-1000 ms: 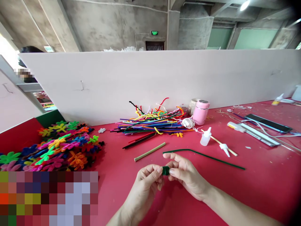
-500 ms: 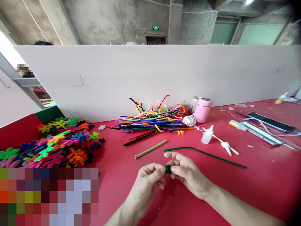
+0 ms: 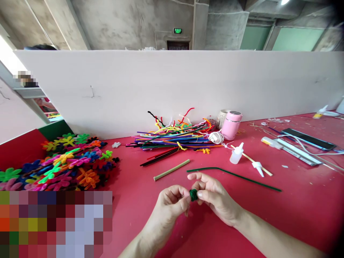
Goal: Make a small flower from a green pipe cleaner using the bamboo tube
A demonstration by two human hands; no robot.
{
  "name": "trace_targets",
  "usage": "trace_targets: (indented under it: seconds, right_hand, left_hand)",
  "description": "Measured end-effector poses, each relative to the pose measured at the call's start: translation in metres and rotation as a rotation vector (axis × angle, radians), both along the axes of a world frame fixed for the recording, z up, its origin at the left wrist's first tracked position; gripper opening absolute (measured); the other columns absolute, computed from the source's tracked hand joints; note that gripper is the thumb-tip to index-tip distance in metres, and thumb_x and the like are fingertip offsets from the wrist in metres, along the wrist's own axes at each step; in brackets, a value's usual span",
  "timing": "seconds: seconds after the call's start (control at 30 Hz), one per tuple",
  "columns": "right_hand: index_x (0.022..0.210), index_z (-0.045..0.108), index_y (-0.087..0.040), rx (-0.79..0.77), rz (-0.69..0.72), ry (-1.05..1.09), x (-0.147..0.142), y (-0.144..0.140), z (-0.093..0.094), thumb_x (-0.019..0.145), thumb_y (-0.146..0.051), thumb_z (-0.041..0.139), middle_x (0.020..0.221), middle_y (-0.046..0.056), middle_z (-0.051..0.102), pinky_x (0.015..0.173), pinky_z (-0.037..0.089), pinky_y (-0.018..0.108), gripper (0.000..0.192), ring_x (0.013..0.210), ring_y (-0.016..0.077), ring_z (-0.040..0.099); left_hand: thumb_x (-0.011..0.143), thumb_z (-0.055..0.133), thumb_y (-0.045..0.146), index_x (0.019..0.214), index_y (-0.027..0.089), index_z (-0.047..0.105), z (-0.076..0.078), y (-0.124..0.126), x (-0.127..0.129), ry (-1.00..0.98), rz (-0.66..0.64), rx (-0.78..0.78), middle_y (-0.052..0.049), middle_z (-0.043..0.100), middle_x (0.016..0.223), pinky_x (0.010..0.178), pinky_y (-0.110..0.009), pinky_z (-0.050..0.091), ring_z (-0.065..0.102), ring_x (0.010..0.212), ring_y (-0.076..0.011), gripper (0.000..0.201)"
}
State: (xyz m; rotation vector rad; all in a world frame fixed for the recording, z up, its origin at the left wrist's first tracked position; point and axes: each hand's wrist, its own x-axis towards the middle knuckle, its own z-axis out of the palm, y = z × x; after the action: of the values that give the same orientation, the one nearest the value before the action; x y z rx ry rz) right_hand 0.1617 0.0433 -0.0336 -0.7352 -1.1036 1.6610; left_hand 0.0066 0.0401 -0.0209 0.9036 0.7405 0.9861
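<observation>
Both hands have drifted slightly right and lower over the last second, the small dark green coiled pipe-cleaner wad (image 3: 193, 194) turning a little between them. At far left lies a heap of bright pipe-cleaner flowers (image 3: 67, 165) on the red felt-covered table (image 3: 295, 204). The left hand (image 3: 172, 206) pinches the wad's left side with thumb and forefinger; the right hand (image 3: 215, 197) pinches its right side likewise. Judging by the grip, the winding step is under way, and the next move calls for another tight twist without letting the coil spring open. It looks fuzzy, compact and roughly round, held just above the table. Beyond lie a long dark green pipe cleaner (image 3: 236, 175) and a pink cylindrical cup (image 3: 232, 125).
</observation>
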Motion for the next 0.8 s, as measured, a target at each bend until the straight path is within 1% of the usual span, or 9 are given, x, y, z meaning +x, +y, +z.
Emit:
trace_targets:
  seconds: [0.1, 0.2, 0.27, 0.33, 0.43, 0.53, 0.63, 0.7, 0.8]
  right_hand:
    - [0.102, 0.053, -0.016, -0.057, 0.040, 0.023, 0.000, 0.000, 0.003, 0.068, -0.018, 0.060, 0.065, -0.003, 0.053, 0.054, 0.035, 0.018, 0.034, 0.055, 0.0075, 0.046]
    - [0.100, 0.053, -0.016, -0.108, 0.050, 0.057, 0.001, 0.000, 0.006, 0.068, -0.018, 0.060, 0.064, -0.003, 0.053, 0.053, 0.034, 0.017, 0.033, 0.054, 0.0067, 0.045]
    - [0.101, 0.054, -0.016, -0.135, 0.056, 0.088, 0.001, 0.000, 0.007, 0.068, -0.017, 0.060, 0.066, -0.003, 0.052, 0.053, 0.034, 0.017, 0.033, 0.053, 0.0058, 0.045]
    - [0.102, 0.053, -0.016, -0.141, 0.069, 0.108, 0.001, 0.000, 0.007, 0.069, -0.016, 0.060, 0.066, -0.003, 0.052, 0.054, 0.034, 0.016, 0.034, 0.054, 0.0056, 0.044]
    - [0.104, 0.052, -0.016, -0.101, 0.056, 0.091, 0.001, -0.001, 0.006, 0.070, -0.017, 0.061, 0.067, -0.003, 0.052, 0.054, 0.034, 0.018, 0.035, 0.056, 0.0065, 0.045]
    - [0.104, 0.052, -0.017, -0.024, 0.000, 0.045, 0.000, -0.001, 0.001, 0.072, -0.019, 0.061, 0.070, -0.001, 0.054, 0.057, 0.034, 0.019, 0.033, 0.059, 0.0076, 0.045]
    - [0.105, 0.051, -0.018, 0.042, -0.056, -0.010, -0.001, 0.000, -0.002, 0.074, -0.021, 0.061, 0.073, -0.001, 0.054, 0.056, 0.033, 0.020, 0.032, 0.060, 0.0081, 0.044]
    - [0.104, 0.050, -0.019, 0.071, -0.075, -0.041, -0.002, 0.000, -0.002, 0.074, -0.022, 0.061, 0.074, -0.001, 0.052, 0.053, 0.032, 0.019, 0.033, 0.058, 0.0078, 0.043]
    - [0.104, 0.050, -0.019, 0.089, -0.057, -0.061, -0.003, 0.000, 0.001, 0.073, -0.024, 0.062, 0.071, -0.002, 0.050, 0.052, 0.030, 0.020, 0.034, 0.056, 0.0075, 0.041]
  left_hand:
    - [0.065, 0.068, 0.020, 0.063, 0.013, 0.060, 0.000, -0.001, 0.000, -0.043, -0.021, -0.008, 0.001, 0.052, 0.052, 0.049, -0.019, 0.034, 0.042, 0.050, -0.0077, 0.011]
    - [0.065, 0.068, 0.018, 0.062, 0.013, 0.059, -0.001, -0.001, -0.001, -0.090, -0.055, -0.026, 0.001, 0.051, 0.052, 0.050, -0.020, 0.034, 0.042, 0.051, -0.0085, 0.010]
    - [0.066, 0.067, 0.017, 0.062, 0.014, 0.058, 0.000, -0.002, -0.001, -0.097, -0.072, -0.027, 0.002, 0.051, 0.052, 0.051, -0.020, 0.034, 0.042, 0.051, -0.0086, 0.010]
    - [0.066, 0.067, 0.018, 0.062, 0.014, 0.058, 0.002, -0.002, 0.001, -0.084, -0.061, -0.019, 0.002, 0.051, 0.051, 0.051, -0.021, 0.034, 0.043, 0.050, -0.0085, 0.010]
    - [0.064, 0.069, 0.018, 0.062, 0.014, 0.059, 0.007, -0.003, 0.004, -0.017, 0.032, 0.020, 0.003, 0.052, 0.050, 0.050, -0.020, 0.034, 0.043, 0.049, -0.0081, 0.010]
    - [0.059, 0.072, 0.017, 0.062, 0.015, 0.061, 0.010, -0.003, 0.007, 0.101, 0.150, 0.059, 0.003, 0.055, 0.053, 0.048, -0.019, 0.033, 0.042, 0.047, -0.0070, 0.011]
    - [0.058, 0.072, 0.020, 0.060, 0.014, 0.063, 0.010, -0.003, 0.009, 0.199, 0.221, 0.063, 0.002, 0.057, 0.054, 0.046, -0.019, 0.032, 0.042, 0.046, -0.0068, 0.011]
    - [0.058, 0.072, 0.021, 0.059, 0.013, 0.063, 0.009, -0.003, 0.008, 0.240, 0.217, 0.056, 0.002, 0.056, 0.052, 0.046, -0.019, 0.031, 0.041, 0.046, -0.0067, 0.012]
    - [0.061, 0.071, 0.021, 0.058, 0.013, 0.062, 0.008, -0.002, 0.004, 0.208, 0.129, 0.037, 0.003, 0.053, 0.049, 0.047, -0.019, 0.031, 0.041, 0.046, -0.0064, 0.013]
